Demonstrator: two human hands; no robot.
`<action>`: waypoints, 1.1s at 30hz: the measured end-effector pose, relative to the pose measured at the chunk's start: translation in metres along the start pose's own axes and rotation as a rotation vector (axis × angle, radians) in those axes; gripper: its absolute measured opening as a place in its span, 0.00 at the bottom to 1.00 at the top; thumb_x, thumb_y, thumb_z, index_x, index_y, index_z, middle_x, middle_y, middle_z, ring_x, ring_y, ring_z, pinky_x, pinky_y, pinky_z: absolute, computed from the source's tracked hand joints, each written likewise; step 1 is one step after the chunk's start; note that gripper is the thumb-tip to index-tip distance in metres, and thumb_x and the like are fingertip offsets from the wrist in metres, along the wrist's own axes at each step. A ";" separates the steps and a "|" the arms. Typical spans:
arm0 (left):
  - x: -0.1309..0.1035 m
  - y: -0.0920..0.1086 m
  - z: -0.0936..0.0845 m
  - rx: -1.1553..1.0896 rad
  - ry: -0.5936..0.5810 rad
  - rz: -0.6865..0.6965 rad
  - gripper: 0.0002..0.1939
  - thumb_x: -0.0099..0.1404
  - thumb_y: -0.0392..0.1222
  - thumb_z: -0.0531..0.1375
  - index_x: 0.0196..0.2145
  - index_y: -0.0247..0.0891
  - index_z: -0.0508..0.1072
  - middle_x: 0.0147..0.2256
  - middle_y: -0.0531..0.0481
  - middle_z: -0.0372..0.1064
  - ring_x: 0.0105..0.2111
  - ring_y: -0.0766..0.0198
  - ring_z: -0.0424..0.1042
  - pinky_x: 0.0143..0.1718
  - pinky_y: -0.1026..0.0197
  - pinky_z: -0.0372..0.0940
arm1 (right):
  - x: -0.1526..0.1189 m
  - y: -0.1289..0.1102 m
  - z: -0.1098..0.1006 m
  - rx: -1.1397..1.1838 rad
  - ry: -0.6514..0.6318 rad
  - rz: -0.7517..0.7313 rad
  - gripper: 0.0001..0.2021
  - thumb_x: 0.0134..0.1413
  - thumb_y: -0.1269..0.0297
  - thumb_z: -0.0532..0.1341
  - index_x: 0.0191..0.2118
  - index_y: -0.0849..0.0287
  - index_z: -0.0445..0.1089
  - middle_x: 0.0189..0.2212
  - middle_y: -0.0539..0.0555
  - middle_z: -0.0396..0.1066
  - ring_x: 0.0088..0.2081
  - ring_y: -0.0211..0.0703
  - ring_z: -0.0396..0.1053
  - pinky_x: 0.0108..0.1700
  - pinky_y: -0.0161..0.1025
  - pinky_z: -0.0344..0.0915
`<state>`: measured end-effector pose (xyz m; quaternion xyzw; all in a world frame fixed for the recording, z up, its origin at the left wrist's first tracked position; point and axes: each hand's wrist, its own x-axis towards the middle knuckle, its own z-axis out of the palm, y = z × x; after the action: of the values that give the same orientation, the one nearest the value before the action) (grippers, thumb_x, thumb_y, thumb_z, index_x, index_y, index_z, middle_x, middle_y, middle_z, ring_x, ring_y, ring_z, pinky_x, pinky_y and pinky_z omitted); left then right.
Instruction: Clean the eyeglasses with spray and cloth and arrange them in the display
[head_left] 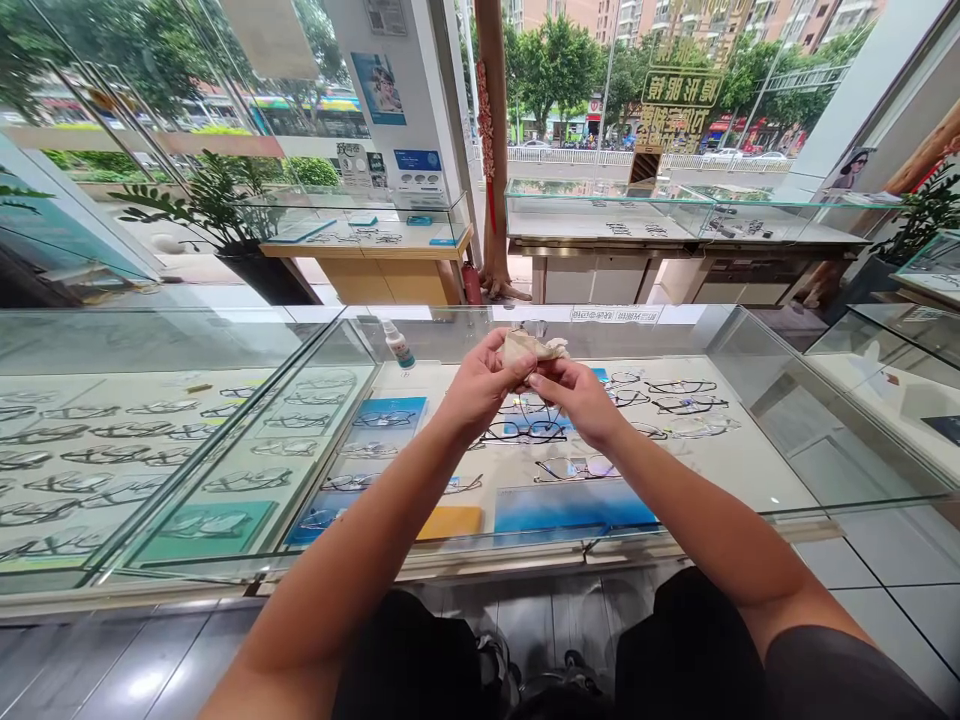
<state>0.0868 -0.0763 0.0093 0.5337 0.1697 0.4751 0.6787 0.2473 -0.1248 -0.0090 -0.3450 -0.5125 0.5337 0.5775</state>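
Over the glass display counter, my left hand [486, 378] and my right hand [574, 395] are held close together. Both have their fingers closed around a crumpled beige cloth [525, 348]. Behind the cloth's top edge shows what looks like a clear lens [534, 327]; the rest of that item is hidden by the cloth and fingers. A white spray bottle [398, 344] stands on the glass to the left of my hands. Beneath the glass, below my hands, lie several eyeglasses [529, 432].
Display cases with eyeglasses [112, 455] continue to the left. Blue panels [574, 507] and a yellow one [450, 522] lie inside the counter. Farther back stand more glass cases [607, 215], a wooden post [491, 150] and a potted plant [255, 270] by the windows.
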 end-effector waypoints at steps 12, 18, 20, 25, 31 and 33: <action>0.006 0.002 -0.004 0.030 -0.025 0.088 0.26 0.62 0.61 0.77 0.40 0.36 0.78 0.30 0.50 0.78 0.22 0.68 0.71 0.24 0.64 0.67 | 0.000 -0.001 0.001 0.007 0.006 0.021 0.20 0.47 0.45 0.79 0.36 0.55 0.80 0.33 0.54 0.80 0.36 0.43 0.68 0.38 0.43 0.60; 0.003 0.001 -0.002 0.050 -0.002 0.081 0.25 0.56 0.51 0.82 0.41 0.37 0.77 0.31 0.53 0.77 0.26 0.70 0.71 0.28 0.67 0.67 | 0.002 0.003 0.000 0.094 0.024 0.074 0.19 0.43 0.49 0.81 0.36 0.55 0.80 0.32 0.52 0.78 0.33 0.40 0.63 0.37 0.42 0.57; 0.003 -0.004 0.000 0.058 0.060 0.119 0.24 0.59 0.57 0.79 0.35 0.37 0.75 0.26 0.55 0.72 0.21 0.72 0.65 0.22 0.68 0.60 | 0.001 0.006 0.004 0.069 -0.011 0.084 0.20 0.42 0.50 0.82 0.36 0.55 0.81 0.31 0.52 0.78 0.35 0.42 0.65 0.39 0.43 0.59; 0.006 -0.007 0.001 0.035 0.142 0.084 0.27 0.66 0.65 0.72 0.31 0.37 0.74 0.25 0.52 0.72 0.19 0.70 0.63 0.19 0.65 0.57 | 0.002 0.012 0.006 0.061 -0.010 0.082 0.20 0.43 0.48 0.82 0.36 0.54 0.80 0.32 0.52 0.80 0.38 0.44 0.69 0.42 0.43 0.61; 0.011 0.001 -0.007 -0.147 0.180 -0.104 0.16 0.79 0.53 0.63 0.48 0.35 0.80 0.41 0.43 0.82 0.36 0.62 0.80 0.39 0.60 0.77 | 0.007 -0.002 -0.008 0.140 0.022 0.087 0.23 0.43 0.43 0.81 0.34 0.54 0.79 0.36 0.53 0.81 0.35 0.40 0.67 0.38 0.41 0.63; 0.013 0.003 -0.011 -0.203 0.224 -0.124 0.15 0.80 0.50 0.62 0.53 0.37 0.79 0.46 0.41 0.83 0.43 0.58 0.83 0.47 0.55 0.79 | 0.007 -0.010 -0.013 0.110 0.039 0.049 0.23 0.46 0.41 0.80 0.34 0.54 0.78 0.38 0.52 0.80 0.34 0.39 0.66 0.38 0.41 0.63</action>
<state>0.0837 -0.0600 0.0117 0.3947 0.2279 0.5036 0.7339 0.2621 -0.1178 -0.0012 -0.3355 -0.4624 0.5682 0.5923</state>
